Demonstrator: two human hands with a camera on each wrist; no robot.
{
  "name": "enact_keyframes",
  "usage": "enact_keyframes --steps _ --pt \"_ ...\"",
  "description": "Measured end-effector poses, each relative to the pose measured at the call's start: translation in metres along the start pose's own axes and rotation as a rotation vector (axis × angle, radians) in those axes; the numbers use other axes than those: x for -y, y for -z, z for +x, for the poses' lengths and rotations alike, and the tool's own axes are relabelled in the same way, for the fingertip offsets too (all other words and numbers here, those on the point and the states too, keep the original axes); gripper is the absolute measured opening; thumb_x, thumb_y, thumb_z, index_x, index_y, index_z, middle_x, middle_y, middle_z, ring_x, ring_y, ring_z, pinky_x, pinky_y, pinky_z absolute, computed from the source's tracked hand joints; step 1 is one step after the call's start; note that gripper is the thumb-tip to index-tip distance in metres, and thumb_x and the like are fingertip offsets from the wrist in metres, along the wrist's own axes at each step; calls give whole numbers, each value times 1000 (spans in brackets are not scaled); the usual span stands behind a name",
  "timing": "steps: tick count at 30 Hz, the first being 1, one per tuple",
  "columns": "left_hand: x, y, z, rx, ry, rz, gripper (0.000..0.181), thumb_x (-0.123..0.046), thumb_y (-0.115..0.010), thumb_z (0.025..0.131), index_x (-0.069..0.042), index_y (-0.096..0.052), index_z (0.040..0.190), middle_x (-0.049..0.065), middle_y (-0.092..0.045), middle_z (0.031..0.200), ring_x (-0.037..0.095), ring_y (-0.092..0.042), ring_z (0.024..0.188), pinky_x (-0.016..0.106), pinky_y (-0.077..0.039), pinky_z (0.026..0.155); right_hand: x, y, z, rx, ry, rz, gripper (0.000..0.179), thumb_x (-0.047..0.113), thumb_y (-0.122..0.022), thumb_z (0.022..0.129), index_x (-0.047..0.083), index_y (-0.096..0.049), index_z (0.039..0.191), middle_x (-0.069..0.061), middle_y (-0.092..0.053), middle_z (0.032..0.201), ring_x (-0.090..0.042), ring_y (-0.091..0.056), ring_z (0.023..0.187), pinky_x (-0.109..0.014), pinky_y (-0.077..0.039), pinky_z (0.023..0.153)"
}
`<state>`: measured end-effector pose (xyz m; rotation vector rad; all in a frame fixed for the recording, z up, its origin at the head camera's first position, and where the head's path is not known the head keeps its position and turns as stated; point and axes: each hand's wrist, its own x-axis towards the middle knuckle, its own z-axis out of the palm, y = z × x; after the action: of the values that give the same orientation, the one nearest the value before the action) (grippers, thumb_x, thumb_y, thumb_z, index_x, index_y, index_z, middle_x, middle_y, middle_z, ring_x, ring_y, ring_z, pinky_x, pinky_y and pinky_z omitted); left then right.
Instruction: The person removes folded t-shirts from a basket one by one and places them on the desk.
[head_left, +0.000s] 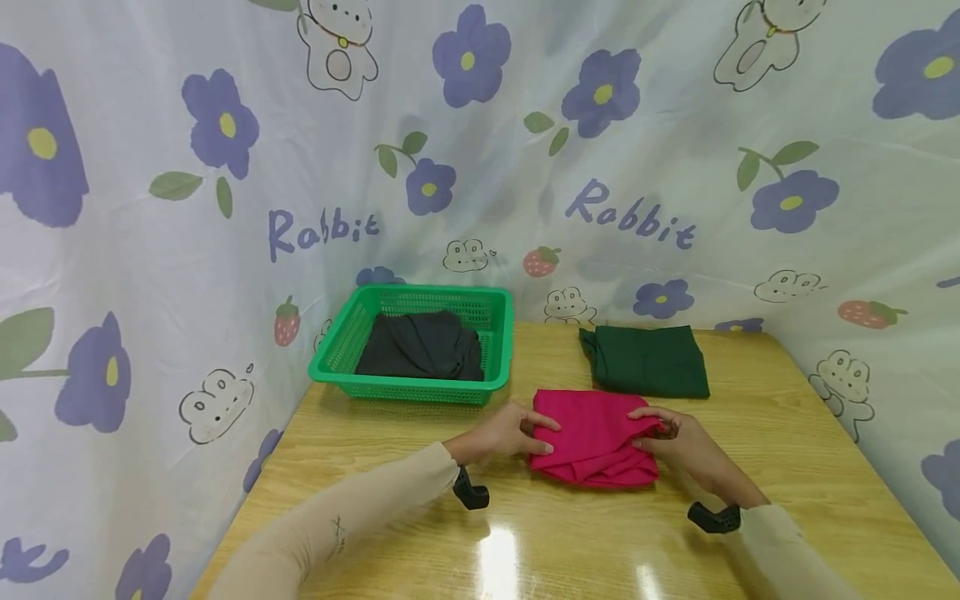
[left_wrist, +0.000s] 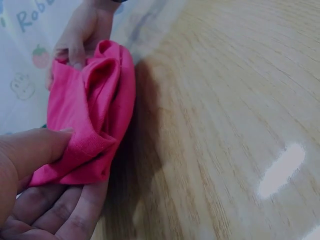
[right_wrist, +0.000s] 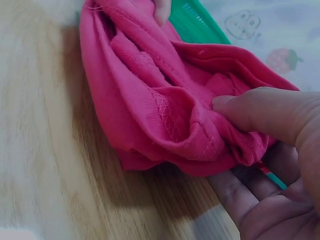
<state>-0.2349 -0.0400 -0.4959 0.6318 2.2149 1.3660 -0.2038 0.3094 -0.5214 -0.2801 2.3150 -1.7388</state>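
Observation:
A bright pink folded garment (head_left: 588,429) lies between my two hands over the wooden table. My left hand (head_left: 504,435) pinches its left edge, thumb on top and fingers underneath, as the left wrist view shows. At the opposite edge my right hand (head_left: 678,446) grips the cloth the same way, the thumb pressing into the folds. Stitched seams and loose layers of the pink garment (right_wrist: 160,100) show along its near side in the right wrist view. Its underside is hidden.
A green plastic basket (head_left: 412,388) holding a dark grey folded cloth (head_left: 420,346) stands at the back left. Behind the pink garment, to the right, lies a dark green folded cloth (head_left: 648,360). A printed curtain (head_left: 480,142) hangs around the table (head_left: 390,533).

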Motion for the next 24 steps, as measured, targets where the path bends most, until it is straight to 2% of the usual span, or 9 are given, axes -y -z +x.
enact_keyframes --steps 4,7,14,19,24 --pt "1 -3 1 9 21 -56 34 -10 -83 89 -12 -77 122 -1 -72 86 8 -54 69 23 -41 57 -3 2 -1 -5 -12 -22 49 19 -82 90 7 -64 134 0 -62 89 -12 -49 77 -26 -45 63" --pt "1 -5 1 7 36 -86 33 -8 -83 88 -11 -77 121 2 -72 85 10 -57 68 24 -45 59 -5 2 -1 1 -19 -23 47 19 -82 91 7 -64 133 0 -62 91 -12 -50 79 -27 -46 64" --pt "1 -10 1 2 52 -78 32 -8 -83 88 -10 -78 119 1 -70 84 10 -58 67 26 -48 59 -9 3 -4 -1 -37 -22 44 17 -82 90 6 -64 129 -4 -62 100 -15 -53 85 -28 -49 68" --pt "3 -13 -1 31 71 -131 33 -5 -81 89 -7 -76 121 3 -72 93 13 -64 68 35 -58 67 -11 3 -6 0 -56 -36 44 17 -81 91 5 -63 129 -6 -63 105 -18 -57 91 -30 -52 73" --pt "3 -13 1 30 70 -145 32 -5 -81 89 -7 -76 120 5 -72 96 15 -65 69 38 -59 68 -10 3 -6 0 -52 -20 45 16 -80 92 3 -62 130 -9 -64 108 -19 -58 93 -30 -53 73"
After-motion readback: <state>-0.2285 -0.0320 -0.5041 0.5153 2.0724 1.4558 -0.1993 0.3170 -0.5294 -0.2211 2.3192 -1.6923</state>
